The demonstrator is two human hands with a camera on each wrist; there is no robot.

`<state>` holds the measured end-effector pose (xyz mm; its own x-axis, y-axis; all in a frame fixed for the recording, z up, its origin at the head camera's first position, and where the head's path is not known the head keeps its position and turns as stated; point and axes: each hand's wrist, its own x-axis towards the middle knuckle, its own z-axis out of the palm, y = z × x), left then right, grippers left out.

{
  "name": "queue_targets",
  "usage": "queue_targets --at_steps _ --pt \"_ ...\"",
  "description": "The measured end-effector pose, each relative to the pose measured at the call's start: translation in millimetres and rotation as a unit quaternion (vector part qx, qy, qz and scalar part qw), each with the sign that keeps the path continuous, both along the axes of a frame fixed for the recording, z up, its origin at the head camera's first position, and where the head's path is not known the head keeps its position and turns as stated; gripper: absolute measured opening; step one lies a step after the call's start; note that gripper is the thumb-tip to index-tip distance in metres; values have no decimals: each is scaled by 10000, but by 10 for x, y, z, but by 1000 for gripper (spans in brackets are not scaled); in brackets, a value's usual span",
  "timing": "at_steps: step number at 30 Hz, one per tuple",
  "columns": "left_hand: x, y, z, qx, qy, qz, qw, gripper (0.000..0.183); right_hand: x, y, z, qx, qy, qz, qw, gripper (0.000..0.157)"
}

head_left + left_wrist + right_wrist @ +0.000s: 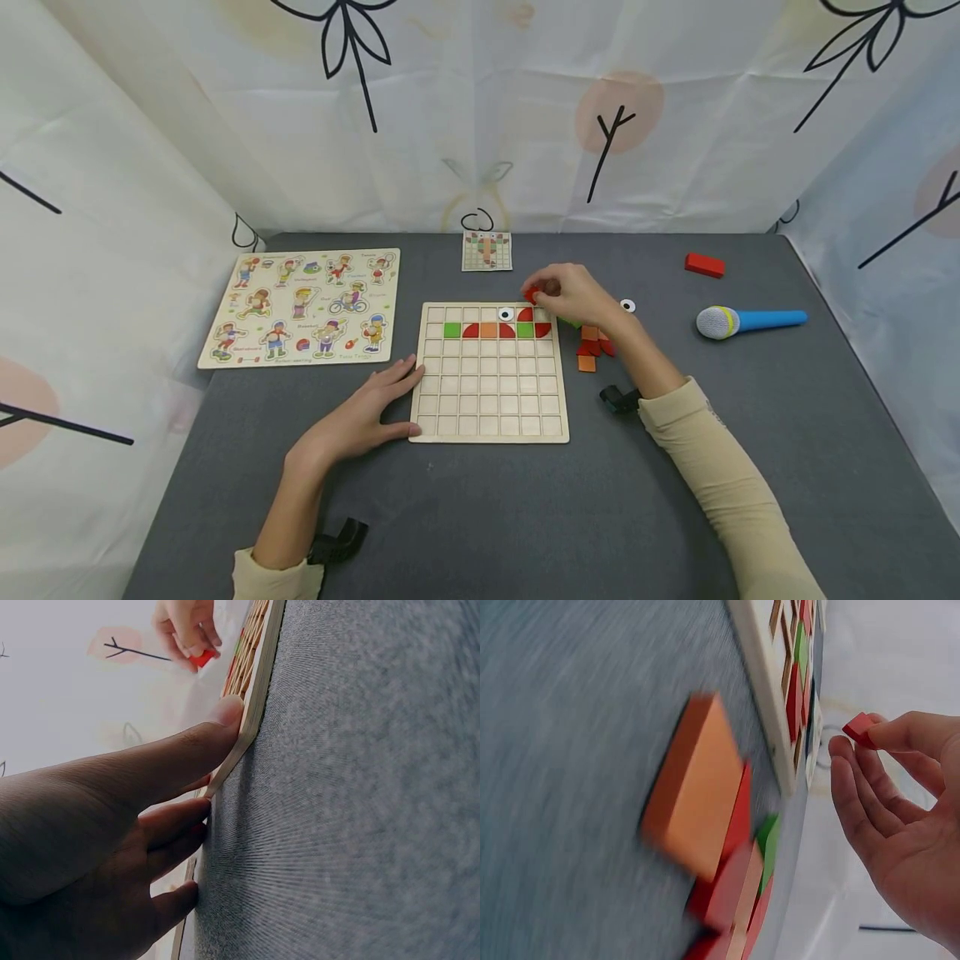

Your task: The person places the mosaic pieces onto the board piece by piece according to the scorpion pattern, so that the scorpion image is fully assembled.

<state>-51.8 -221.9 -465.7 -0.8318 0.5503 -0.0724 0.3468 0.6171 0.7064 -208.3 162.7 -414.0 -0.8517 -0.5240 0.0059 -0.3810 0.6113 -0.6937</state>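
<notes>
A square wooden grid board (487, 387) lies in the middle of the table. Red, green and orange pieces and a round eye piece (506, 314) sit in its upper rows. My right hand (573, 293) is over the board's top right corner and pinches a small red piece (859, 729) between thumb and fingertips. With fingers spread, my left hand (356, 425) touches the board's left edge. Its thumb (227, 712) lies at the near corner in the left wrist view. Several loose pieces, among them an orange square (697, 787), lie right of the board.
A small pattern card (487, 252) lies behind the board. To the left is a picture board (300, 308) with printed children. A toy microphone (757, 322) and a red block (704, 265) lie to the right. Another eye piece (627, 306) rests by the right wrist.
</notes>
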Motion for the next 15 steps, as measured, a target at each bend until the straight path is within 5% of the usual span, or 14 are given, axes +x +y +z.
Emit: queue_targets --at_steps 5,12,15 --pt "-12 -9 -46 -46 -38 40 10000 94 -4 -215 21 -52 10 292 9996 27" --pt "22 89 203 -273 -255 84 9993 93 -25 -543 18 -127 -123 530 9984 24" --pt "22 81 172 -276 -182 65 9994 92 -40 -670 -7 -170 -158 605 9979 22"
